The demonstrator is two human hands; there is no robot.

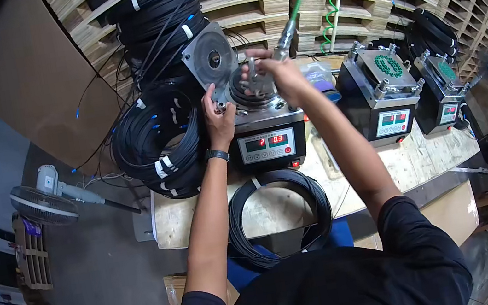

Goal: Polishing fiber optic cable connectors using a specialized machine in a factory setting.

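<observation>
The left forearm (205,216) reached up the middle, its grip (221,121) at a metal knob (222,107) on the machine's (266,145) corner; whether it pinched, I couldn't tell. The right forearm (344,143) slanted inward, its blurred grip (281,75) clamped on a metal air gun (285,42) above the machine, which sat on the worktop (178,221), lid (202,63) raised.

Left grip (219,118) at machine (265,125), right grip (284,76) around hosed tool (285,39), cable coils (159,22)
</observation>
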